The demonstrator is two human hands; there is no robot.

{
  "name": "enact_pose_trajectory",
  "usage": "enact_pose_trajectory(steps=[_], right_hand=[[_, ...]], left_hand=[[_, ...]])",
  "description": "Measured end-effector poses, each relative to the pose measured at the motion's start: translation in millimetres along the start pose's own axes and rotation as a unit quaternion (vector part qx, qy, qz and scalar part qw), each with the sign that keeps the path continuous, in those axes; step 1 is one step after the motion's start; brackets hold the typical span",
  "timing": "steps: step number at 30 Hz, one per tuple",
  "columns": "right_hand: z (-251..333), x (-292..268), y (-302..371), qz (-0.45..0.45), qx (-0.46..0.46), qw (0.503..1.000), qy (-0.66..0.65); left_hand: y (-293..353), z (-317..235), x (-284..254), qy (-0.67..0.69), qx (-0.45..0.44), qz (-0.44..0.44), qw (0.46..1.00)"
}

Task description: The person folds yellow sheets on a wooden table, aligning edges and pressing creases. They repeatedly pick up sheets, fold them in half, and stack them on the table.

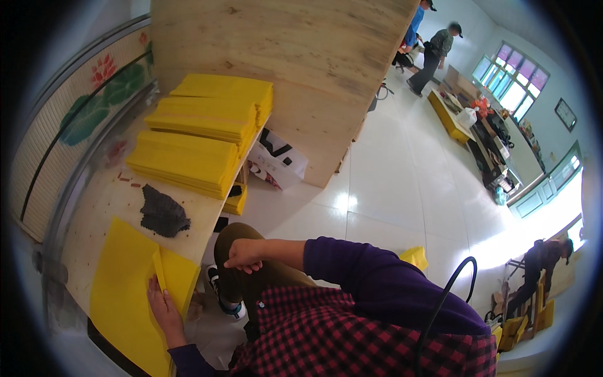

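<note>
My left hand (pixel 164 308) lies flat, fingers stretched, on a large yellow sheet (pixel 119 295) on the wooden table. Its fingertips touch a narrow folded strip (pixel 159 269) along the sheet's edge. My right hand (pixel 244 254) hangs over my bent knee, away from the table, with its fingers curled in. Whether anything small is inside that hand is hidden. Just beyond the sheet lies a dark grey cloth (pixel 162 212) with jagged edges. Farther back, several thick stacks of folded yellow sheets (pixel 182 157) stand in rows.
A tall wooden panel (pixel 276 63) rises behind the stacks. Beside the table are a white printed bag (pixel 279 164) and more yellow material (pixel 237 200) lower down. A black cable (pixel 449 286) loops by my right arm. Other people (pixel 433 56) are across the tiled floor.
</note>
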State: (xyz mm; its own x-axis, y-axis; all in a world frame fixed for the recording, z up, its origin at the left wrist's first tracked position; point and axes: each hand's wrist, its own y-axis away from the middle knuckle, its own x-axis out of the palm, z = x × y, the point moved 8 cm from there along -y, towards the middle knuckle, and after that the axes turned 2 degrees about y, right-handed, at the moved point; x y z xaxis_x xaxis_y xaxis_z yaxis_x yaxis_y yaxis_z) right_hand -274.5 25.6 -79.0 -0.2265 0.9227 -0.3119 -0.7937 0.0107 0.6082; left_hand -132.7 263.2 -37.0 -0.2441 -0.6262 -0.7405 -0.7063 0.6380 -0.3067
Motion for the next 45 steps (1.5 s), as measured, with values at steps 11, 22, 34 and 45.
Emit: enact_pose_trajectory(steps=[11, 22, 34, 45], right_hand=[[5, -1, 8, -0.007, -0.016, 1.000, -0.017], [5, 0, 3, -0.002, -0.037, 0.999, -0.026], [10, 3, 5, 0.000, -0.053, 0.998, -0.033], [15, 7, 3, 0.019, -0.066, 0.998, -0.012]], left_hand=[[0, 9, 3, -0.006, -0.012, 0.007, 1.000], [2, 2, 1, 0.000, -0.012, 0.024, 1.000], [2, 2, 0, 0.010, -0.032, 0.036, 0.999], [2, 11, 0, 0.017, -0.037, 0.030, 0.999]])
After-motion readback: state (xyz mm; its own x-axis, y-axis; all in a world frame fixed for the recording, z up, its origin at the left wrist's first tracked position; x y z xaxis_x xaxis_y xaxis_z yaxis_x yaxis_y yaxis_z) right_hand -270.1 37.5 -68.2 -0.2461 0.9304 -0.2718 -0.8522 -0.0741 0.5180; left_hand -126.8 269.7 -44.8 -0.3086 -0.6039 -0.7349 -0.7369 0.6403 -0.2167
